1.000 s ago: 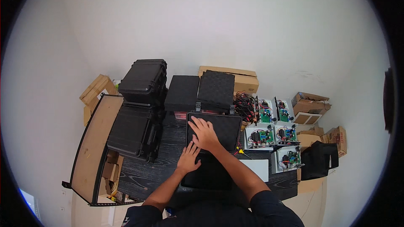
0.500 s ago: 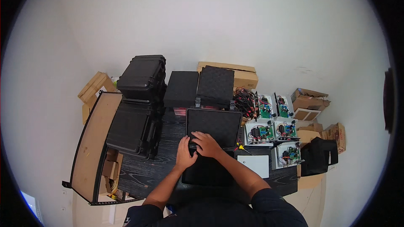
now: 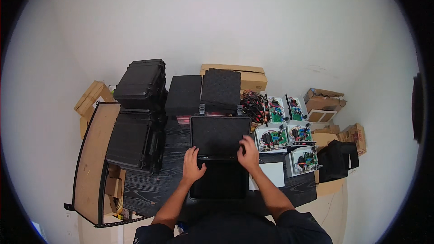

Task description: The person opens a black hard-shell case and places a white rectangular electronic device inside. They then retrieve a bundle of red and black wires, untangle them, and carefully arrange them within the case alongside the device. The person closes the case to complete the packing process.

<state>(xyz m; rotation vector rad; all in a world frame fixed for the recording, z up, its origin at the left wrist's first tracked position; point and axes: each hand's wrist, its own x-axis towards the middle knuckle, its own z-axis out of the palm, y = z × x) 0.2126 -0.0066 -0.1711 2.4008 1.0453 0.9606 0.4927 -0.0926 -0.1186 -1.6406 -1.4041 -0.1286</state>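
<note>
The left hand [image 3: 193, 167] is spread, thumb apart from the fingers, with the fingertips at the left edge near the hinge line of a black rectangular hard-plastic case [image 3: 219, 181]. The right hand [image 3: 248, 154] is curled at the right edge; whether it pinches anything cannot be determined.

The case lies open between the hands on a black wood-grain table [image 3: 142, 181]. Its lid, lined with dark foam [image 3: 217, 134], is folded back away from the person; the base is a deep black recess toward the person.

Directly behind the lid, a smooth black block [image 3: 184, 92] and a textured black foam slab [image 3: 220, 86] limit the space, with a brown cardboard box [image 3: 253, 77] beyond. At left stand stacked black hard-plastic cases [image 3: 131, 139]. At right are tangled black-and-red cables [image 3: 254, 107] and open white housings with green circuit boards [image 3: 276, 137]. A flat white panel [image 3: 271, 175] lies partly under the right forearm.
</note>
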